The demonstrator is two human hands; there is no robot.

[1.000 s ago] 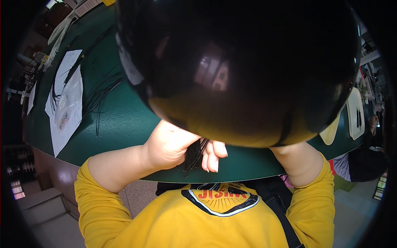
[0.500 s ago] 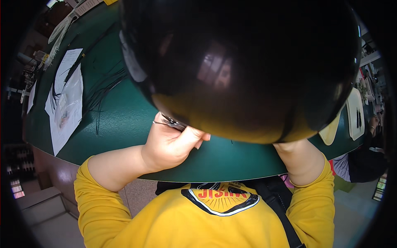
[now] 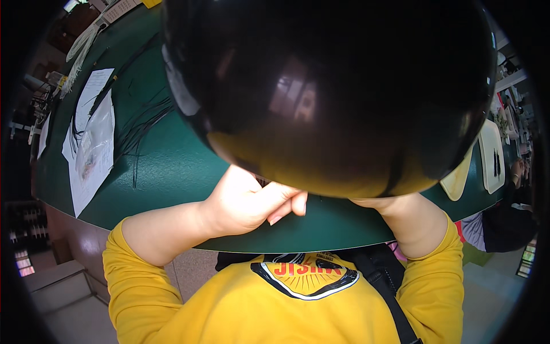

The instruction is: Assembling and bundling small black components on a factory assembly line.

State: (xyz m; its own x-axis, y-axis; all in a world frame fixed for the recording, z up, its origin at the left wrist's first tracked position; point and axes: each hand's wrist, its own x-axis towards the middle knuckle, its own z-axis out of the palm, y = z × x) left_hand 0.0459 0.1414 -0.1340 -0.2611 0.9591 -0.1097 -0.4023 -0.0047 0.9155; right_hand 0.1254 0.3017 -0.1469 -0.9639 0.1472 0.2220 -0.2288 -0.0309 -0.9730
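Black wires (image 3: 143, 129): loose on green table (image 3: 189, 172), well left of & beyond the hands. Near: left hand (image 3: 252, 200) clenched at table edge, fingers curled under; contents not visible. Right hand hidden by black dome (image 3: 332, 86); grip can't be told. Farther: papers (image 3: 91, 143) left of wires. Step, judged: close fingertip work at table edge. Next move needs a clear view of the grip.

table (image 3: 172, 172): green, before me | left of my hand (image 3: 246, 200): black wires (image 3: 137, 129), papers (image 3: 86, 149) | far right: cream trays (image 3: 491, 155)
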